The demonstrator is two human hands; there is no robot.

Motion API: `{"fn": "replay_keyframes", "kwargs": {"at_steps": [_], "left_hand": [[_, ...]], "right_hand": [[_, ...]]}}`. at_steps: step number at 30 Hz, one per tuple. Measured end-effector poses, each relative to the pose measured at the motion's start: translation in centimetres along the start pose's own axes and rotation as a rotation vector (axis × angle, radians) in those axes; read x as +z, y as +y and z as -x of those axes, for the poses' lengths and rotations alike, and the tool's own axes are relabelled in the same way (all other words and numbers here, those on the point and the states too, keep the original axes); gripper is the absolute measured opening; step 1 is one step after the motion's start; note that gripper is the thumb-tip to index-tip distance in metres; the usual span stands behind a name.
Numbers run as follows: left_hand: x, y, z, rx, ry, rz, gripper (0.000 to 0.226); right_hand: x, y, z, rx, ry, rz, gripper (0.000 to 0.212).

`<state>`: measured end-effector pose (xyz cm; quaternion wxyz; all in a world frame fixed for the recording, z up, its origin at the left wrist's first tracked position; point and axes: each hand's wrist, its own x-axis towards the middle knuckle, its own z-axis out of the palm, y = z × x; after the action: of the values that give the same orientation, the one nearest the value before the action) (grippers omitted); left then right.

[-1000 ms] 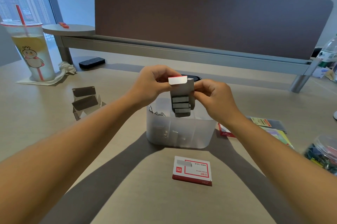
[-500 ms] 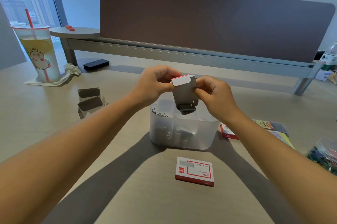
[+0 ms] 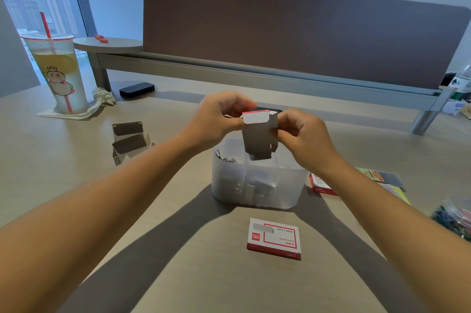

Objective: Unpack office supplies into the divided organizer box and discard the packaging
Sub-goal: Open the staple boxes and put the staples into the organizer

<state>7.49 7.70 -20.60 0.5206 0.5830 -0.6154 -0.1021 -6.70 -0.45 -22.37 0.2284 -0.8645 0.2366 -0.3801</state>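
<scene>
Above the organizer box (image 3: 257,185), in the head view, both hands hold a small opened carton (image 3: 258,139) upended, its grey inside facing the camera and its white, red-edged flap on top. The left hand (image 3: 219,119) pinches the upper left corner between thumb and curled fingers; the right hand (image 3: 300,137) pinches the right edge the same way. The carton's lower mouth hangs just over the middle compartment, where pale staple strips seem to lie already; dark wire clips sit in the left compartment.

To do this well, I judge the carton should stay centred over that middle compartment and get a light shake with the mouth kept low, so nothing bounces across a divider or over the rim. Whether anything remains inside cannot be told, so a look in before discarding is wise.

On the pale wood-grain desk (image 3: 76,185), a sealed staple box (image 3: 274,239) lies near the body, and emptied cartons (image 3: 130,142) sit well to the left. A lidded drink cup (image 3: 60,70) with a red straw stands far left on a napkin. A brown partition screen (image 3: 293,32) backs the desk, and a window shows city towers.
</scene>
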Motion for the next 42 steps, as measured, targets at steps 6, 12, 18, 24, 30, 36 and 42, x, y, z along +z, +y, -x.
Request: {"fn": "replay_keyframes", "kwargs": {"at_steps": [6, 12, 18, 24, 30, 36, 42], "left_hand": [[-0.1, 0.1, 0.1, -0.050, -0.014, 0.009, 0.035], [-0.7, 1.2, 1.8, -0.101, -0.211, -0.105, 0.070], [-0.3, 1.9, 5.9, -0.114, -0.295, -0.310, 0.062], [0.0, 1.6, 11.2, -0.184, -0.178, -0.285, 0.036], [-1.0, 0.1, 15.0, -0.267, -0.054, -0.305, 0.038], [-3.1, -1.6, 17.3, -0.394, 0.048, -0.422, 0.040], [-6.9, -3.6, 18.5, -0.583, 0.113, -0.572, 0.040]], "right_hand": [[-0.2, -0.4, -0.6, 0.097, 0.028, -0.145, 0.011], [-1.2, -1.9, -0.3, 0.154, -0.011, -0.229, 0.003], [-0.9, -3.4, 2.5, 0.136, -0.118, -0.212, 0.005], [0.2, -3.6, 7.1, 0.063, 0.010, -0.145, 0.009], [0.1, -2.4, 12.1, 0.018, -0.185, 0.149, 0.015], [2.3, -2.6, 13.3, 0.006, -0.348, 0.330, 0.023], [7.0, -5.4, 11.8, -0.115, -0.447, 0.319, 0.037]]}}
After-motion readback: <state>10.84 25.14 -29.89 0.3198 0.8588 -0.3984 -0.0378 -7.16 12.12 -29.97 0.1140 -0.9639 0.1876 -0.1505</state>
